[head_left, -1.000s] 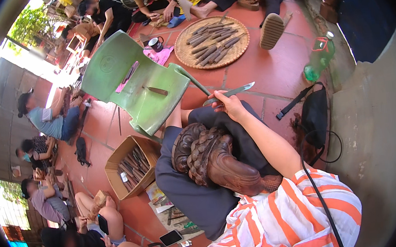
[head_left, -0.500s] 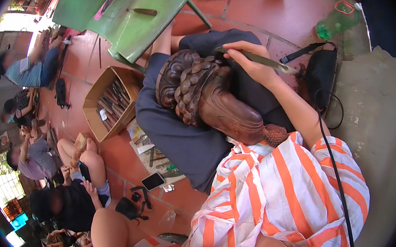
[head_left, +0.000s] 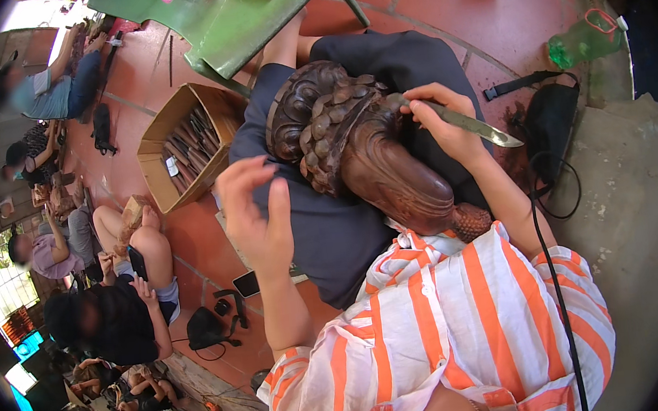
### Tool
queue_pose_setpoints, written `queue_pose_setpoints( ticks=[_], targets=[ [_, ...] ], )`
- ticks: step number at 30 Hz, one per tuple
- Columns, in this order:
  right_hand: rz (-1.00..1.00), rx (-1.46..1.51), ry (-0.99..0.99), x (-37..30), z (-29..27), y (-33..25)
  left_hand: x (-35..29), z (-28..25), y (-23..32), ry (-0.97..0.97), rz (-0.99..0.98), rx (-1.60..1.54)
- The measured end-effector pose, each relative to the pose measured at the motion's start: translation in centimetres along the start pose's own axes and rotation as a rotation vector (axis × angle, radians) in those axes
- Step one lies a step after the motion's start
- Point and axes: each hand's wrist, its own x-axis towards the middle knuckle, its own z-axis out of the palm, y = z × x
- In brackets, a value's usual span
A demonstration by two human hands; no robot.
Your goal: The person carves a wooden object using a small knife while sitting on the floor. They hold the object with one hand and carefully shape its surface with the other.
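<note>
A dark brown carved wooden statue (head_left: 393, 169) lies across my lap. Its petalled base points to the upper left and its knobbed head rests against my shirt. My right hand (head_left: 447, 119) is closed round a carving knife (head_left: 480, 125) above the statue's edge, with the bare blade sticking out to the right. Raised over my left thigh, my left hand (head_left: 254, 213) is open, its fingers apart and nothing in them. It does not touch the statue.
Left of my knees stands a cardboard box (head_left: 151, 153) full of wooden-handled tools. A green plastic chair (head_left: 264, 29) is ahead, with a tool on its seat. A phone (head_left: 246, 284) lies on the tiles, and a black cable (head_left: 559, 294) hangs on my right. Several people sit at left.
My left hand has come up into view beside the statue. The right hand still grips the knife, and the whole view has shifted slightly.
</note>
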Motion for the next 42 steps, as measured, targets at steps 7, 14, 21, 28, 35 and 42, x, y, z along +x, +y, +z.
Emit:
queue_pose_setpoints(
  ticks=[7, 14, 21, 28, 35, 42],
  targets=[
    [0.111, 0.175, 0.132, 1.1, -0.3, 1.5, 2.5, 3.4, -7.3, -0.092, -0.241, 0.109],
    [0.153, 0.385, 0.162, 1.3, -0.9, 2.3, 9.1, 5.6, -13.2, -0.156, -0.174, 0.366],
    [0.167, 0.442, 0.143, 1.3, -1.3, 2.8, 7.1, 4.9, -17.1, -0.250, -0.398, 0.059],
    [0.148, 0.374, 0.147, 1.1, -1.3, 2.7, 5.2, 3.9, -18.7, -0.131, -0.565, -0.200],
    [0.127, 0.249, 0.129, 1.1, -0.8, 2.4, 5.2, 4.3, -17.7, -0.075, -0.476, -0.113],
    [0.120, 0.210, 0.114, 1.3, -0.7, 2.5, 5.4, 4.4, -17.5, -0.089, -0.474, -0.175]
  ],
)
